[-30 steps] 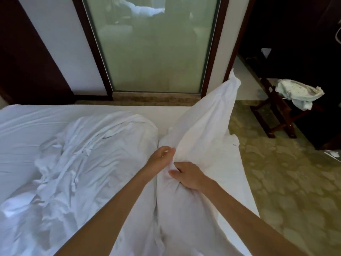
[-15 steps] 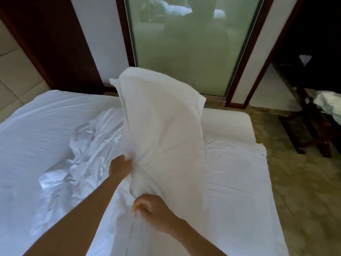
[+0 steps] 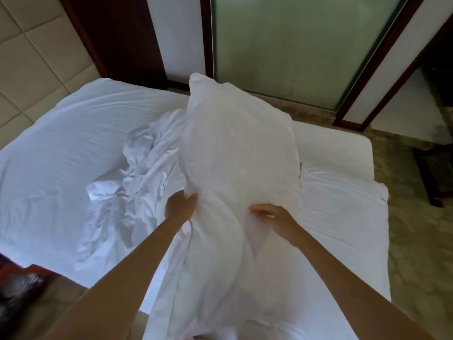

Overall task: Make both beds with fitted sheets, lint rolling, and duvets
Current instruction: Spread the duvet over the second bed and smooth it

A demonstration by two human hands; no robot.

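— While the pillow stands on end like that, what has hold of it?
— The left hand clamps its left edge, thumb in front, fingers out of sight behind. The right hand lies on the front with fingers nearly straight; whether it pinches the cloth or only presses, I cannot tell.
— And where is it?
— Raised over the near side of the bed, just right of the crumpled sheet, with the glass door beyond it.
— Why upright?
— I judge so the filling drops down into the pillowcase; the slack open end trails toward the person. Both hands sit low, at the neck, to shake it down
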